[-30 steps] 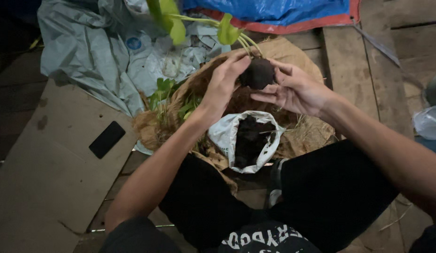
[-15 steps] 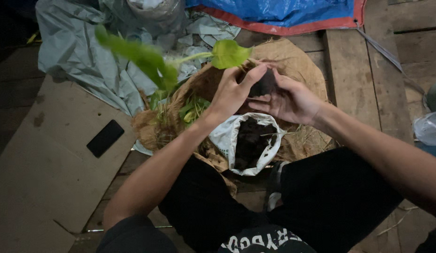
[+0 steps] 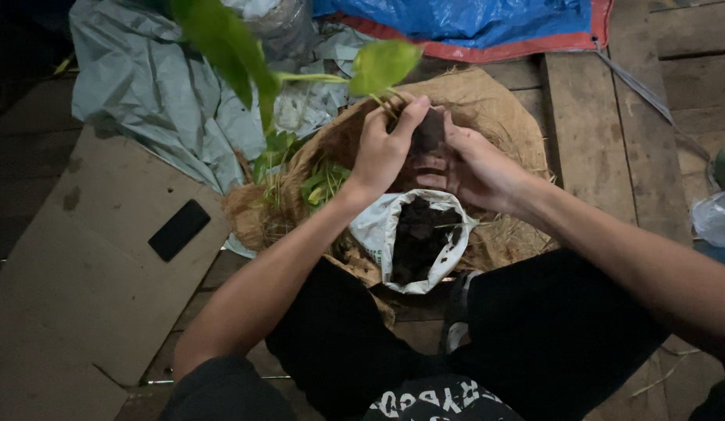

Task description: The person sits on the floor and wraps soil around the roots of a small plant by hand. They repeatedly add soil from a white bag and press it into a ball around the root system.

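My left hand [image 3: 384,148] and my right hand [image 3: 470,165] are wrapped together around a dark ball of soil [image 3: 429,131] at the root of a green-leaved plant [image 3: 382,66]. The stems run up and left from my fingers to broad leaves [image 3: 222,47]. Directly below my hands sits an open white bag of dark soil [image 3: 418,238], resting on brown coconut fibre [image 3: 487,117]. More small green plants [image 3: 319,181] lie in the fibre beside my left wrist.
A black phone [image 3: 179,229] lies on a sheet of cardboard [image 3: 82,281] at the left. Grey plastic sheeting [image 3: 152,93] and a blue tarp [image 3: 471,23] are beyond the fibre. Wooden planks [image 3: 604,132] run along the right, with a clear bag [image 3: 717,218] at the edge.
The plant has tilted, its leaves swinging left and toward the camera. Both hands have closed more tightly around the soil ball, which is now mostly hidden.
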